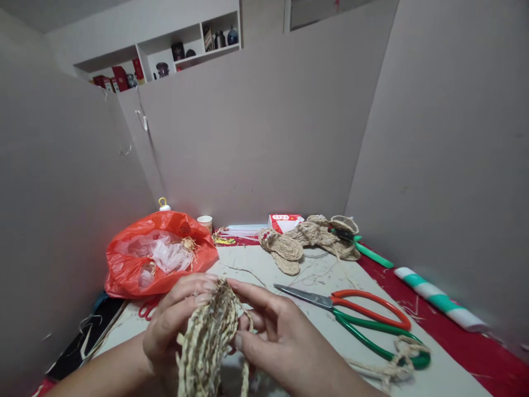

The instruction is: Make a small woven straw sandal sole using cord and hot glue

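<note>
A woven straw piece [206, 342] made of rows of braided cord stands on edge, curved, close in front of me. My left hand [173, 317] is closed around its left side, fingertips over the top edge. On the other side, my right hand [285, 336] pinches the piece's edge with bent fingers, and a loose straw cord [244, 377] hangs down beside its thumb. Large scissors [322, 299] with one red and one green handle lie part open to the right. A knotted straw cord [403, 361] rests by the green handle.
A red plastic bag [128, 275] with white plastic inside sits at back left, near a paper cup [205, 221]. Woven straw soles [285, 251] are piled at the back beside a red-and-white box [285, 221]. A green-and-white striped roll [440, 300] lies along the right edge.
</note>
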### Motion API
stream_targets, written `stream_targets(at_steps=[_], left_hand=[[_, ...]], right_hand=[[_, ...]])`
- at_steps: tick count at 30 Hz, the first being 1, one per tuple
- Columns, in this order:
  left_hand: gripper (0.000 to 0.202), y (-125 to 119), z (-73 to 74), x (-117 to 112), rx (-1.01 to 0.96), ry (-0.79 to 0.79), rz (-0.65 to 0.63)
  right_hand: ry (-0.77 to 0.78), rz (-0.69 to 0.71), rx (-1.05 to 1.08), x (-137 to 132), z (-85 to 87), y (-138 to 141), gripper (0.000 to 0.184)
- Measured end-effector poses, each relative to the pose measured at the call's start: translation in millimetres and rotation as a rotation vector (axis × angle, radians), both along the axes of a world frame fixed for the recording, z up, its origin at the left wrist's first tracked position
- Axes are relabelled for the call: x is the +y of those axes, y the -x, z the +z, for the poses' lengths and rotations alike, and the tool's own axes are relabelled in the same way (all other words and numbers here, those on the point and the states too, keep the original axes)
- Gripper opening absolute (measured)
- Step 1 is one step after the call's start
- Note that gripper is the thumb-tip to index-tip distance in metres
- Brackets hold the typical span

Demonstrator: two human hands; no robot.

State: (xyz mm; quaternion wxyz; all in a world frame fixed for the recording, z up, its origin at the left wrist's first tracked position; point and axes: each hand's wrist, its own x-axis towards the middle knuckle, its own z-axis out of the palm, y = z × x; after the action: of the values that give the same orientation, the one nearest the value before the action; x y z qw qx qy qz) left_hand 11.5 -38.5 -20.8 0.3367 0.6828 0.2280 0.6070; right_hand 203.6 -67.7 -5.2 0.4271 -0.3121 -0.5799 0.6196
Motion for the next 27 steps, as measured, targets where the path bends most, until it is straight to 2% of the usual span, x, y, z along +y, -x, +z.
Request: stream_targets(at_steps=[1, 2, 4, 6, 9, 13, 17, 22, 24, 27], left_hand=[[0.049, 1, 3.9, -3, 0.077, -0.205, 0.05], [0.057, 2, 5.7, -6, 0.142, -0.338, 0.053], [0.064, 3, 5.6, -7, 0.236, -0.488, 0.066], [0.065, 4, 2.1, -4, 0.248, -0.505, 0.119], [0.062, 5, -5.9, 2, 0.236, -0.432, 0.178], [0.059, 12, -14.9, 5, 0.262, -0.415, 0.175], [0.052, 16, -22.1, 4, 0.294, -0.344, 0.181], [0.065, 6, -26.3, -1, 0.182, -0.611, 0.336], [0.054, 1, -22.1, -1, 0.129, -0.638, 0.4], [0.031, -3, -13.2, 2, 0.111, -0.675, 0.459]], right_hand=[[0.019, -0.001, 0.015, 0, -0.3, -1, 0.062], [0.032, -0.004, 0.029, 1, -0.7, -2, 0.06], [0.056, -0.017, 0.068, 3, -1.2, -4, 0.054], [0.093, -0.027, 0.128, 5, -0.8, -6, 0.049], [0.133, 0.015, 0.219, 5, 0.7, -6, 0.041], [0.05, 0.15, 0.274, 3, -0.7, 0, 0.03], [-0.002, 0.089, 0.206, 4, -6.3, 3, 0.024], [0.064, 0.123, 0.307, 6, -12.4, 6, 0.027], [0.089, 0.104, 0.333, 6, -13.7, 8, 0.027], [0.067, 0.017, 0.247, 6, -15.1, 9, 0.03]])
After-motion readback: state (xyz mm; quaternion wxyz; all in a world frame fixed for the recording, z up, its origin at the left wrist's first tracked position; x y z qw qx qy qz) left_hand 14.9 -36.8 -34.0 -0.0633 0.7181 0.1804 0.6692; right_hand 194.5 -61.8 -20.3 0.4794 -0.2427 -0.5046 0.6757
